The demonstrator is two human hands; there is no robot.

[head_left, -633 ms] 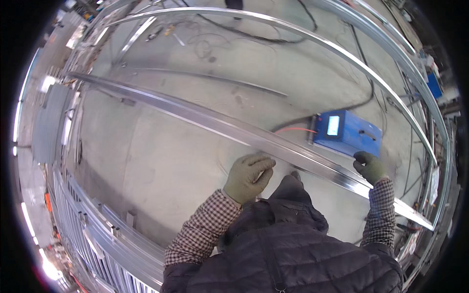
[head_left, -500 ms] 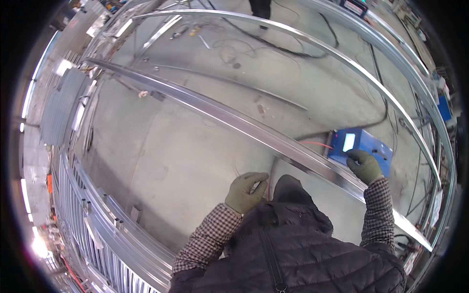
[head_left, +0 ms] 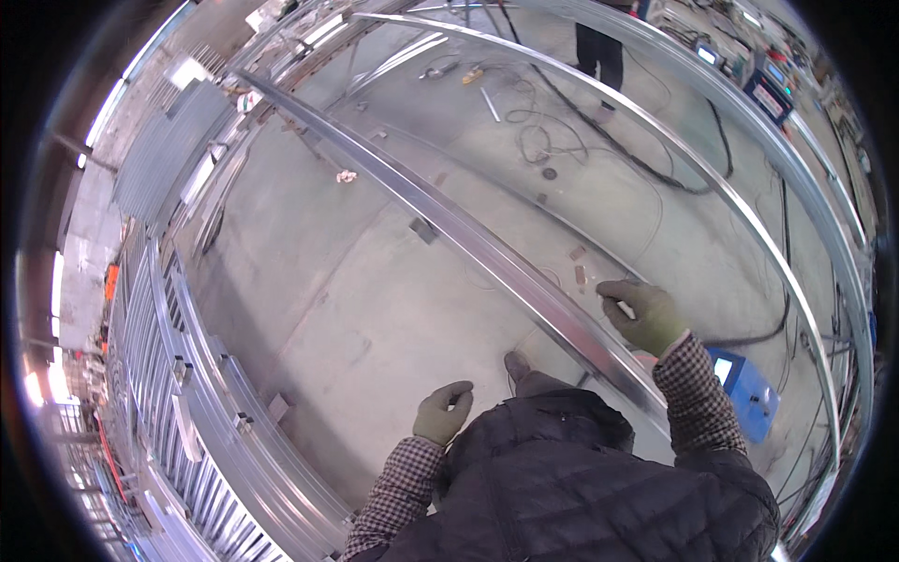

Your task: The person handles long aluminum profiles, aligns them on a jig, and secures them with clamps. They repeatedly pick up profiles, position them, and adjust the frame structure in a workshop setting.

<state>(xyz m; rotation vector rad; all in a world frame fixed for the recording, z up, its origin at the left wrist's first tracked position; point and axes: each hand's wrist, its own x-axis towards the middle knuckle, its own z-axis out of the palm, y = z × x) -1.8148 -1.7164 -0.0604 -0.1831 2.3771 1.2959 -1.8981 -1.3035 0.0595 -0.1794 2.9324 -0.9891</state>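
Both my hands wear olive-green gloves below checked sleeves. My left hand (head_left: 442,412) hangs in front of my dark jacket, on the near side of a long steel beam (head_left: 487,258). Its fingers are loosely bent, the thumb is apart from them, and nothing shows in it. My right hand (head_left: 644,318) is over the far side of the beam, close to its right end in view. Thumb and fingers are slightly parted, with nothing visible between them. Whether this hand touches the beam I cannot tell. The beam runs diagonally from far left to near right.
A blue machine box (head_left: 749,403) with a lit screen stands at the right. Another metal rail (head_left: 599,89) arches across the back, near loose black cable (head_left: 646,169). Stacked metal profiles (head_left: 253,468) lie at the left. A person in dark trousers (head_left: 599,61) stands at the back.
The view has shifted left along the beam. My right hand has left its place beside the blue box's screen and is now farther left. The person's legs show more fully.
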